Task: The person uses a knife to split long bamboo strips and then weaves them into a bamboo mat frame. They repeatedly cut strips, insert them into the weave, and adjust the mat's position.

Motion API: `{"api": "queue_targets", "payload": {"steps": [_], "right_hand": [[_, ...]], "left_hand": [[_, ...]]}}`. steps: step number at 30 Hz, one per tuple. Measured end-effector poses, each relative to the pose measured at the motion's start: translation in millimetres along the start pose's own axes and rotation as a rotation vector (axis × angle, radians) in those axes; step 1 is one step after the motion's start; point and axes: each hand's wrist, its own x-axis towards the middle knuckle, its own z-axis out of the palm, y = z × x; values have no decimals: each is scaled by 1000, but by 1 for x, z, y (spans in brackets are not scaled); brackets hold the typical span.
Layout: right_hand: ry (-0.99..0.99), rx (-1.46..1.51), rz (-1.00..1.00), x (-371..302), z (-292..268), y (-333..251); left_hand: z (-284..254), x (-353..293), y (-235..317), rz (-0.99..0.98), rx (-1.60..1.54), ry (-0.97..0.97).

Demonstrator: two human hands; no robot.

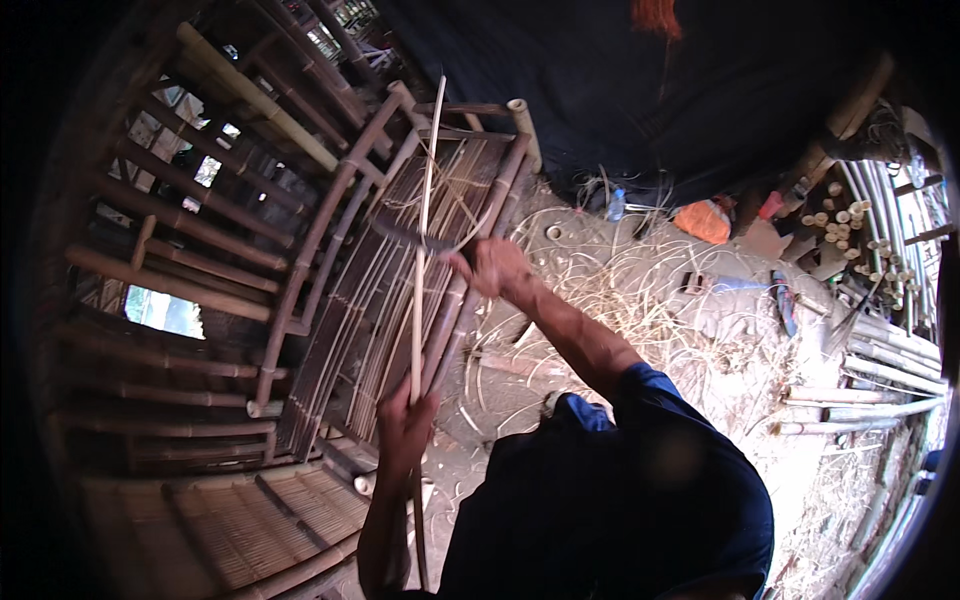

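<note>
While the left hand (406, 424) gripped a bamboo strip (418, 330), its long axis pointing forward, the right hand (494, 267), farther along, held a knife (403, 236) across it.

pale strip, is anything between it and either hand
Nothing visible separates the left hand from the pale strip: its fingers are closed around it. On the other side, the knife comes between: the right hand grips it, and its dark blade crosses the strip.
</note>
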Motion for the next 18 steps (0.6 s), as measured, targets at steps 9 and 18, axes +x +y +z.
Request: {"api": "queue_targets", "payload": {"steps": [9,18], "right_hand": [[5,-319,-362,17,-46,4],[526,-59,433,127,-143,145]], "left_hand": [[-34,-124,-35,-64,221,-56],[-24,-143,-45,-179,338,-51]]}}
